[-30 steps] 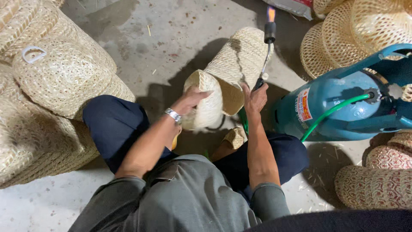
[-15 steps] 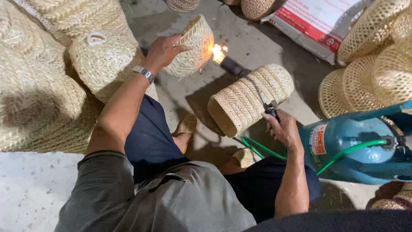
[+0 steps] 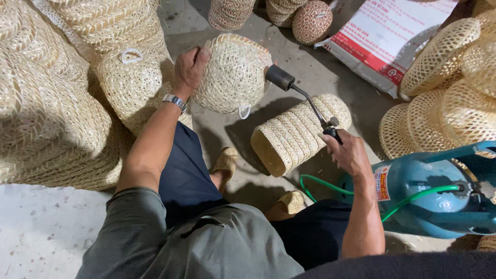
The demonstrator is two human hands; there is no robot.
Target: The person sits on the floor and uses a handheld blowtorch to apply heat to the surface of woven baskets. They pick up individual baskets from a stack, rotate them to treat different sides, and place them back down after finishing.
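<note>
woven pale baskets fill the field: a large heap [image 3: 46,103] at 9 to 10 o'clock, a second stack of open-weave baskets [image 3: 449,88] at 2 to 3 o'clock. blue-green gas cylinder [image 3: 429,191] lies at 4 o'clock, a green hose [image 3: 330,187] looping from it toward the person's lap. a printed sack [image 3: 387,41] lies flat at 1 o'clock. an oblong woven basket [image 3: 299,133] lies on the concrete floor [image 3: 36,232] at centre, its long axis running from 7 to 1 o'clock, open end toward 7.

the rounded woven basket [image 3: 232,75] is raised off the floor at 11 to 12 o'clock, domed side facing the camera, rim edge toward 11; it is near-round, so no long axis can be told. a small loop tag hangs at its lower edge. left hand [image 3: 190,70], wristwatch [image 3: 174,102] on the wrist, is closed over the basket's rim at its 9 o'clock side, fingers curled tight. right hand [image 3: 347,152] is wrapped shut around the handle of a gas torch [image 3: 302,101], whose stem runs from 4 to 10 o'clock, the dark nozzle just beside the basket's 3 o'clock edge; no flame can be made out.

step in hand, as judged: passing the torch over the basket's surface, likely singeing loose fibres. the next move calls for turning the basket with the left wrist to present an untreated face while keeping the nozzle near but off the weave.
</note>
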